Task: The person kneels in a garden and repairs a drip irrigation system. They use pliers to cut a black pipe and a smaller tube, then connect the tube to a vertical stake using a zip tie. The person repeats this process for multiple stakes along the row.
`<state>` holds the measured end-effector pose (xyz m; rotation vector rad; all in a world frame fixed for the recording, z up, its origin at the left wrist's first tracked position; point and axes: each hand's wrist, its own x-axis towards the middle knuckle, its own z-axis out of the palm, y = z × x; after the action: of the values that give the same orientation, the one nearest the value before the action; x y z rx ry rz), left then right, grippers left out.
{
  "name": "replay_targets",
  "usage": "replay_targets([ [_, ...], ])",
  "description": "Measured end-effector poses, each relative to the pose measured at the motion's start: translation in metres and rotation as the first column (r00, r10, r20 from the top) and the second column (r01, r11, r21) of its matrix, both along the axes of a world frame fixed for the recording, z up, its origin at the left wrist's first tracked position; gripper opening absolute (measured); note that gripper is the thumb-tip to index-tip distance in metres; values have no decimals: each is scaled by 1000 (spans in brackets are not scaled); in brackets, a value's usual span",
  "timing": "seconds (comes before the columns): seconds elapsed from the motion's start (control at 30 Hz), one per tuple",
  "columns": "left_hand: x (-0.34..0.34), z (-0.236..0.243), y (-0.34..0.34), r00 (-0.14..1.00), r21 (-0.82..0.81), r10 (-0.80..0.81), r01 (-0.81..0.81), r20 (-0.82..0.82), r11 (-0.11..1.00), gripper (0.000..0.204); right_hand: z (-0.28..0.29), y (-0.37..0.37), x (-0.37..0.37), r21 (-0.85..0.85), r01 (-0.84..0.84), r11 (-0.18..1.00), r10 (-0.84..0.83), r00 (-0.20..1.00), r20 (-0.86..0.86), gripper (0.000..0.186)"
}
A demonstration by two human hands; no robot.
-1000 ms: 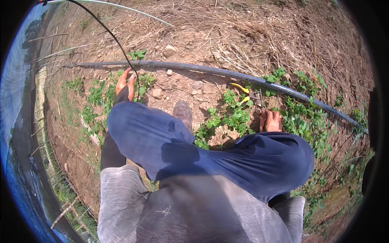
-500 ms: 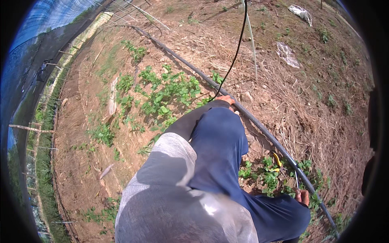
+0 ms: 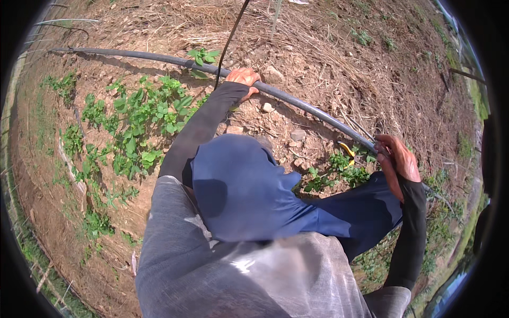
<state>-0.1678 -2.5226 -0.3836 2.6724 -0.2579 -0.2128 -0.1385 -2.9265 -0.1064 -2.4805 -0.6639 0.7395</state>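
Closest to me are the person's grey shirt (image 3: 249, 275) and blue trousers (image 3: 233, 185). Beyond the right knee, the right hand (image 3: 400, 161) is at the pipe (image 3: 305, 107), fingers curled, seemingly around a slim rod (image 3: 360, 127); I cannot tell how firmly. Yellow-handled pliers (image 3: 347, 149) lie unheld just on the near side of the pipe, among plants. Farther left, the left hand (image 3: 243, 79) grasps the pipe from above, beside a thin black tube (image 3: 230, 37). The pipe already lies across the soil and the tube reaches it; whether they are joined is hidden, so that part may be left. Half a second ago the right hand was low, on the near side; now it is up at the pipe. Straw (image 3: 339, 58) covers the far ground.
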Motion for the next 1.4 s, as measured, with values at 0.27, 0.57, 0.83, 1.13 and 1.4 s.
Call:
replay_targets([
  [0.27, 10, -29, 9, 996, -180, 43, -27, 84, 983, 40, -148, 153, 0, -80, -71, 994, 80, 990, 118, 30],
  [0.57, -4, -62, 16, 937, -256, 103, -15, 334, 967, 37, -177, 216, 1, -211, -107, 972, 135, 983, 122, 29],
  [0.83, 0, -80, 15, 939, -346, 118, 2, 324, 938, 32, -180, 224, 9, -198, -182, 963, 221, 955, 196, 19],
  [1.13, -1, -79, 18, 914, -279, 125, -14, 387, 960, 34, -166, 241, 16, -331, -247, 911, 288, 954, 83, 25],
  [1.4, -1, -78, 17, 937, -243, 105, -23, 333, 970, 33, -168, 247, 18, -389, -312, 867, 374, 923, 93, 24],
])
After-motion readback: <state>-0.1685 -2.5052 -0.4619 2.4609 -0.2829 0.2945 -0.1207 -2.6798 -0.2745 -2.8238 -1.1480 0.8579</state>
